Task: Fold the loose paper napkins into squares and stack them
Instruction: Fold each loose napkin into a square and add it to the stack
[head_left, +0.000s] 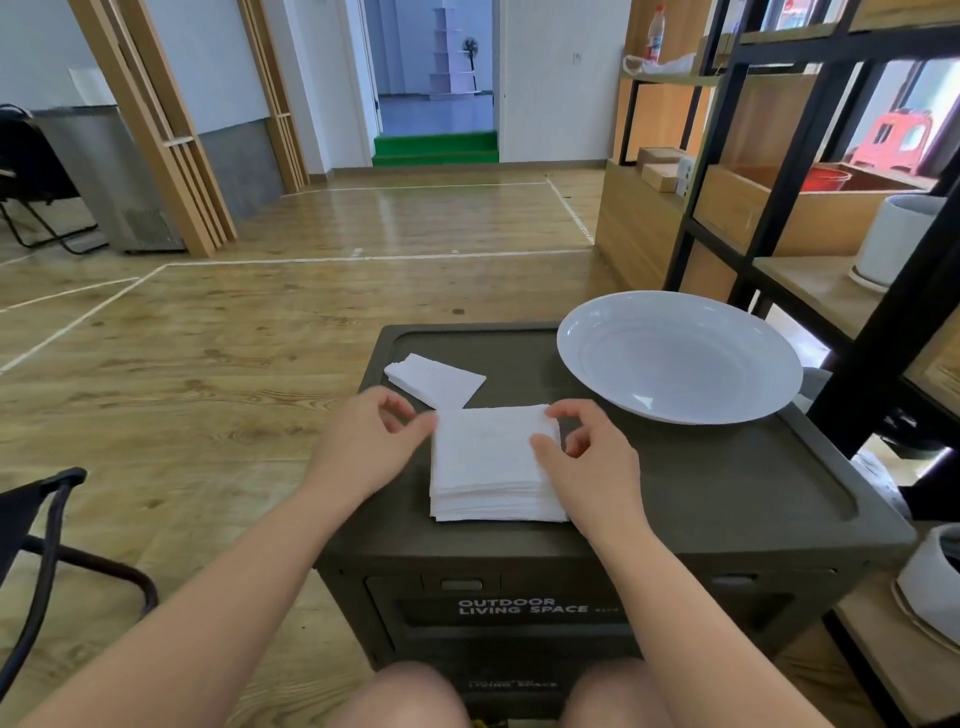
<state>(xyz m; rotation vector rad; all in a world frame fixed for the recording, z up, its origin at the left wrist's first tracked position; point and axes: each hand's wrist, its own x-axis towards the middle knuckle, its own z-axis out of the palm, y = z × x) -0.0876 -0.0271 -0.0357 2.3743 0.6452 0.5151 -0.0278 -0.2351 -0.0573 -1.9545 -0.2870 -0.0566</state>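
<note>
A thick stack of white paper napkins (491, 462) lies on the dark storage box (701, 483) in front of me. My left hand (369, 441) is at the stack's left edge, its thumb and forefinger touching the upper left corner. My right hand (587, 457) pinches the top napkin at the stack's upper right corner, thumb resting on the top sheet. A smaller folded white napkin pile (436, 382) lies behind the stack, toward the box's far left.
A large white plate (675, 353) sits on the box's far right. A black metal and wood shelf (810, 218) stands close on the right. A black chair frame (47, 540) is on the left. Wooden floor lies beyond.
</note>
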